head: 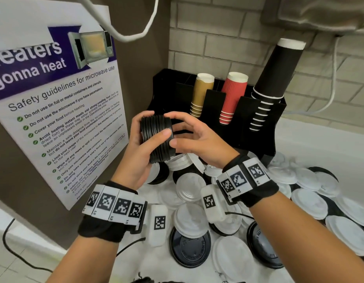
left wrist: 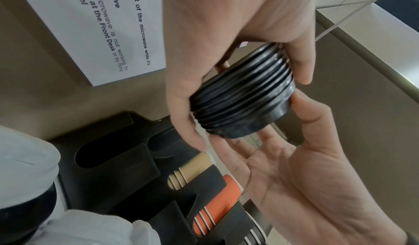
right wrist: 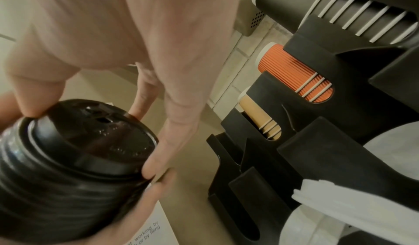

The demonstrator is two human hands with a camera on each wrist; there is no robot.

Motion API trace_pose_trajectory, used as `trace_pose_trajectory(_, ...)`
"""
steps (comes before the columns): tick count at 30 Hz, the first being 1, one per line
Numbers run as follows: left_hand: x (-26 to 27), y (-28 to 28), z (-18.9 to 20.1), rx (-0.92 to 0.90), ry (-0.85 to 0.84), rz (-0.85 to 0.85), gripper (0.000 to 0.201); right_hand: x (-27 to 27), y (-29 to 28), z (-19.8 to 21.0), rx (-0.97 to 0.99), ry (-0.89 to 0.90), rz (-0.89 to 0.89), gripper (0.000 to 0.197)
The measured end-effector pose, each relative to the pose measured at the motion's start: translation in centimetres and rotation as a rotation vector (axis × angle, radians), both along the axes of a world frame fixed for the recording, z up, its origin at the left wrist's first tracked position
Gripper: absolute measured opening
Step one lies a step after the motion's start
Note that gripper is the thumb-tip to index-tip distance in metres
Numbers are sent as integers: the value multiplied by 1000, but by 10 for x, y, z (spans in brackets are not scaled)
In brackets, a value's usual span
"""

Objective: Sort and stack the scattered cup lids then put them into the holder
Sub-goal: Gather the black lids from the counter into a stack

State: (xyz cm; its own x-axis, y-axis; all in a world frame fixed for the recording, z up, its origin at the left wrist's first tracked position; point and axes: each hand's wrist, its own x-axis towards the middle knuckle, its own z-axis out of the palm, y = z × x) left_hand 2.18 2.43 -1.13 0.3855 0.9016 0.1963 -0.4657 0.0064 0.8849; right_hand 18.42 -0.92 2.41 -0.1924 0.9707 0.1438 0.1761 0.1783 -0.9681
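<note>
A stack of several black cup lids (head: 158,144) lies on its side in the air, in front of the black holder (head: 256,127). My left hand (head: 155,124) grips the stack around its ribbed side. My right hand (head: 172,129) holds the rim of the end lid (right wrist: 95,138) between thumb and fingertips. The holder's left slot (left wrist: 102,152) looks empty. Loose white lids (head: 189,186) and black lids (head: 189,248) lie scattered on the counter below my wrists.
The holder carries tan cups (head: 201,92), red cups (head: 232,94) and tall black cups (head: 277,74). A microwave safety poster (head: 54,119) covers the panel at left. A white cable (head: 136,35) hangs overhead. More white lids (head: 308,203) spread to the right.
</note>
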Motion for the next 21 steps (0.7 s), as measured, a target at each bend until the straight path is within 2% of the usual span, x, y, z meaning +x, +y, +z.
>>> trace_pose_trajectory(4, -4, 2, 5, -1, 64, -2, 60, 3, 4, 5, 47, -162, -6, 50)
trace_pose_trajectory(7, -11, 8, 13, 35, 65, 70, 59, 1, 18, 8, -107, -179, -31, 36)
trace_pose_trajectory(8, -13, 10, 15, 40, 58, 95, 60, -2, 24, 6, -172, -241, -50, 35)
trace_pose_trajectory(9, -15, 12, 16, 43, 53, 113, 60, -7, 33, 2, -221, -392, -53, 33)
trace_pose_trajectory(12, -20, 13, 15, 46, 35, 132, 51, -27, 63, -19, -311, -1009, 75, 32)
trace_pose_trajectory(15, -23, 11, 13, 41, 28, 139, 51, -49, 82, -39, -340, -1396, 267, 35)
trace_pose_trajectory(18, -27, 10, 12, 39, 34, 144, 58, -67, 92, -61, -314, -1484, 171, 32)
trace_pose_trajectory(21, -31, 11, 11, 43, 45, 167, 54, -69, 100, -66, -326, -1412, 106, 35)
